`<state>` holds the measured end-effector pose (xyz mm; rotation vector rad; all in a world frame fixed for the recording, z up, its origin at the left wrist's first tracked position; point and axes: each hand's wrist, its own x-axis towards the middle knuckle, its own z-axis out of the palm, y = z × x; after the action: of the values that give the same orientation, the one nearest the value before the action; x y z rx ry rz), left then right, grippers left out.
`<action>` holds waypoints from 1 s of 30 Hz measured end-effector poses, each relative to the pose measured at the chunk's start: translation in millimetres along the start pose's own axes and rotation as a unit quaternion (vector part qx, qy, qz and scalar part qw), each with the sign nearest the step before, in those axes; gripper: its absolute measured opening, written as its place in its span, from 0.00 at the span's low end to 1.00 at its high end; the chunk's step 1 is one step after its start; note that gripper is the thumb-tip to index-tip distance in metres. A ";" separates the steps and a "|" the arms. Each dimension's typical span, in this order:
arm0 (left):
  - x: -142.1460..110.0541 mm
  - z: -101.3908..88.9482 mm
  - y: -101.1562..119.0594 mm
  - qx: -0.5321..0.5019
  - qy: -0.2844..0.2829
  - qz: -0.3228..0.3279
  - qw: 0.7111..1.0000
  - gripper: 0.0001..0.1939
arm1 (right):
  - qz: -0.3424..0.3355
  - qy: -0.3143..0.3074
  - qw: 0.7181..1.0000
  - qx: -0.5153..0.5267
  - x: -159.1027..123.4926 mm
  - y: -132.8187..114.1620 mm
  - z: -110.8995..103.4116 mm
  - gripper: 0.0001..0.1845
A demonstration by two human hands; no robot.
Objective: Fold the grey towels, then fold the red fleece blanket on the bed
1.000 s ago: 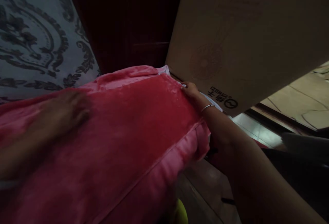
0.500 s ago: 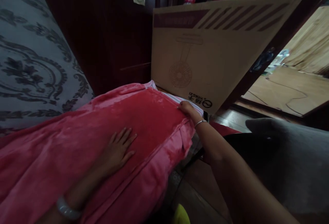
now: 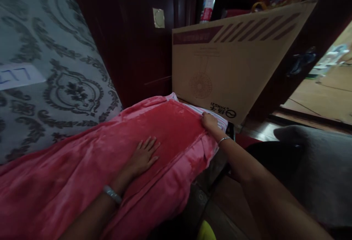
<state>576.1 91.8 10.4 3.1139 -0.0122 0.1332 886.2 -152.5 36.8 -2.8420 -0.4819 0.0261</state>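
Note:
A pink plush blanket (image 3: 165, 130) lies spread over a long raised surface, with folds along its near side. White-and-pink striped cloth (image 3: 209, 111) shows from under its far edge. My left hand (image 3: 143, 157) rests flat on the blanket's middle, fingers spread. At the far right corner my right hand (image 3: 211, 122) has its fingers curled over the blanket's edge, next to the striped cloth. What supports the blanket is mostly hidden beneath it.
A large cardboard box (image 3: 228, 67) stands upright behind the far end, with a plastic bottle (image 3: 209, 3) behind its top edge. Patterned wallpaper (image 3: 74, 89) borders the left side. A grey cloth-covered thing (image 3: 324, 166) is at the right, beside a doorway.
The view has swung left, so the scene sits farther right and a paper on the wall now shows. Both hands keep about the same places on the blanket.

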 end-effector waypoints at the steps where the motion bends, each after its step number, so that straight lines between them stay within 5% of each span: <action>1: -1.2 -4.2 3.1 -0.008 -0.010 -0.010 1.000 0.31 | 0.001 -0.003 1.000 0.000 -3.2 -2.7 0.1 0.22; 6: -41.0 -17.2 32.8 -0.035 0.001 -0.040 0.999 0.31 | 0.002 -0.022 1.000 -0.007 -14.7 0.8 2.0 0.23; 14: -131.0 4.6 55.6 -0.011 0.013 -0.045 0.999 0.36 | -0.002 -0.029 0.999 0.029 5.6 9.2 -4.7 0.22; 23: -120.4 -20.9 48.4 -0.029 0.053 -0.116 0.991 0.29 | -0.011 0.046 0.998 0.047 40.5 -3.6 -37.9 0.23; 27: -107.9 -35.1 71.3 -0.044 0.077 -0.116 0.989 0.27 | -0.003 0.057 0.998 0.026 46.3 15.4 -48.3 0.22; 30: -97.7 -26.3 101.9 -0.041 0.058 -0.084 0.994 0.24 | -0.004 0.047 0.999 -0.004 32.9 34.5 -40.8 0.17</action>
<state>475.6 -8.8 30.7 3.0030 0.2381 0.2997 930.8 -183.4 68.2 -2.8326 -0.4739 -0.1110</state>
